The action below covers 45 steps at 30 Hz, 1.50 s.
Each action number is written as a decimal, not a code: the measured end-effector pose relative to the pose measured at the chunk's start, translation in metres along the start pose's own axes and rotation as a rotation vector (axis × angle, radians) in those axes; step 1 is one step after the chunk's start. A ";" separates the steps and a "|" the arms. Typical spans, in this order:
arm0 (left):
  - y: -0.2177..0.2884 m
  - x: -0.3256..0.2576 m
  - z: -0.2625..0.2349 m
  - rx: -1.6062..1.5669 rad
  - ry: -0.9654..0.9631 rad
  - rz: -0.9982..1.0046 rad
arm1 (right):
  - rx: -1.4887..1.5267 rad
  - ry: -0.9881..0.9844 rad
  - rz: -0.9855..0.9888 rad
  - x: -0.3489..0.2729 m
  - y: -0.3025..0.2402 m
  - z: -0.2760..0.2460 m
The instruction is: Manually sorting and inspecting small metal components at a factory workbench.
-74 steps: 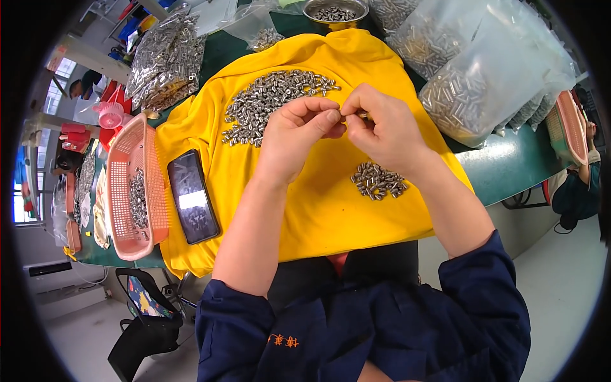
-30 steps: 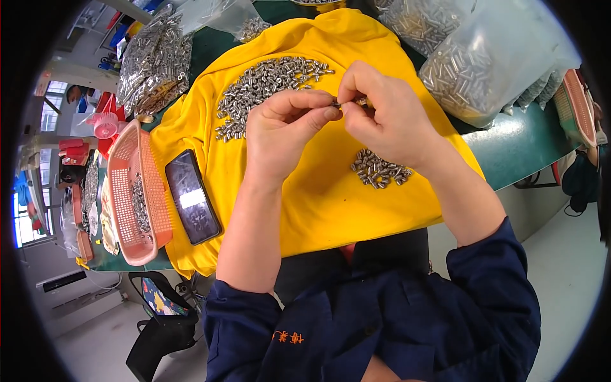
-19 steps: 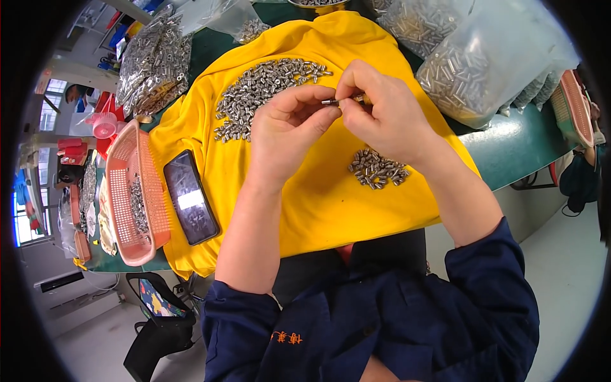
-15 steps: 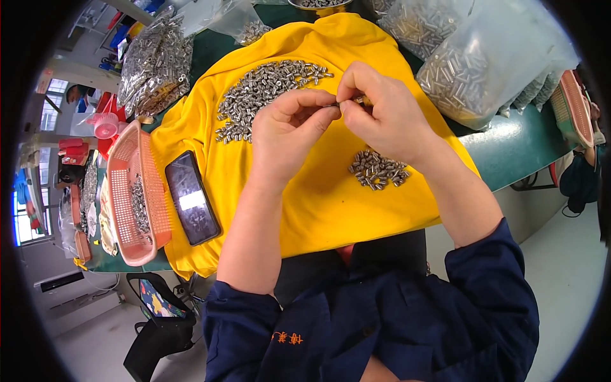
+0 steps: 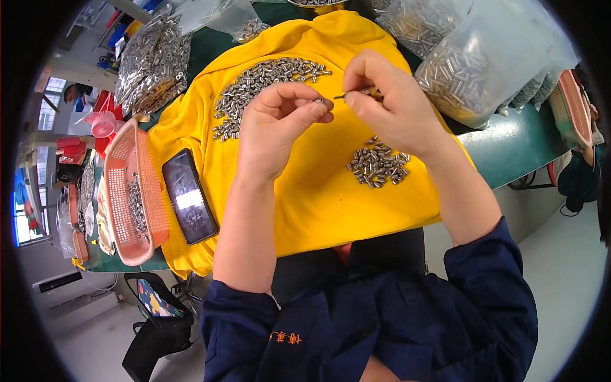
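Note:
Between thumb and fingertips, my left hand [image 5: 280, 121] pinches a small silvery metal piece [image 5: 320, 100], mostly hidden by the fingers. My right hand [image 5: 398, 105] grips a thin tool with a dark pin-like tip [image 5: 339, 97] pointing at the left hand; a brass-coloured part shows among the fingers. A short gap separates tip and piece. Beyond the left hand spreads a large pile of small metal cylinders [image 5: 254, 86] on a yellow cloth [image 5: 305, 210]. Below the right hand sits a smaller pile of similar cylinders [image 5: 379, 167].
A dark phone [image 5: 191, 197] lies at the cloth's left, beside a pink plastic basket [image 5: 119, 191] with metal parts inside. Clear bags of metal parts stand far left [image 5: 153, 63] and far right [image 5: 461, 79]. A metal bowl [image 5: 321, 7] is at the far edge of the green table [image 5: 519, 149].
My hands have drawn apart, the left moving slightly left. The tool's dark tip, earlier at the left fingertips, now shows free in the gap.

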<state>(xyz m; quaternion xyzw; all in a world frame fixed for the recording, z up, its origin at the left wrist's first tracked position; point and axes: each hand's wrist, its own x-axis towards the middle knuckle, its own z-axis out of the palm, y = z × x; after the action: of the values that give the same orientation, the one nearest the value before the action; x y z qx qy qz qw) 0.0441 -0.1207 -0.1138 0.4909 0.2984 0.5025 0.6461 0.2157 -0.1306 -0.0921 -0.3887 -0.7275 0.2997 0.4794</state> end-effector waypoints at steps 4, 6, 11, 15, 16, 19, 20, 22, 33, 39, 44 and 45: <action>-0.002 -0.001 0.003 -0.120 -0.049 -0.014 | 0.035 -0.049 -0.013 -0.001 -0.002 0.000; -0.003 -0.001 0.003 -0.113 -0.044 -0.020 | 0.043 -0.050 -0.010 -0.001 -0.003 -0.001; -0.003 -0.001 0.003 -0.103 -0.048 -0.033 | 0.061 -0.060 -0.013 -0.002 -0.003 -0.001; -0.003 -0.001 0.003 -0.102 -0.049 -0.066 | 0.018 -0.043 0.002 -0.002 -0.004 0.000; -0.003 -0.002 0.003 -0.098 -0.045 -0.076 | -0.018 -0.045 0.012 -0.002 -0.004 0.000; -0.003 -0.001 0.002 -0.097 -0.064 -0.062 | -0.094 -0.051 -0.003 -0.001 -0.006 -0.001; -0.002 -0.001 0.002 -0.095 -0.063 -0.060 | -0.134 -0.053 -0.029 -0.001 -0.007 -0.001; -0.002 -0.001 0.002 -0.060 -0.054 -0.065 | -0.140 -0.051 -0.037 -0.001 -0.006 0.000; -0.003 -0.002 0.006 -0.032 -0.052 0.004 | -0.114 -0.028 -0.050 -0.003 -0.004 0.005; 0.001 -0.002 0.007 -0.027 -0.059 0.038 | -0.136 -0.018 -0.119 -0.004 -0.005 0.003; 0.005 -0.001 0.008 -0.071 -0.016 0.023 | -0.238 -0.008 -0.384 0.000 -0.002 0.000; 0.005 -0.001 0.008 -0.070 0.004 0.008 | -0.237 -0.007 -0.385 0.000 -0.002 0.000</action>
<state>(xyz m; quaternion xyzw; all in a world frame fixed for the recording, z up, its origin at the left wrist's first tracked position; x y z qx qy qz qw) 0.0491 -0.1246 -0.1060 0.4683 0.2799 0.5163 0.6602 0.2148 -0.1314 -0.0908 -0.2953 -0.8200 0.1167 0.4763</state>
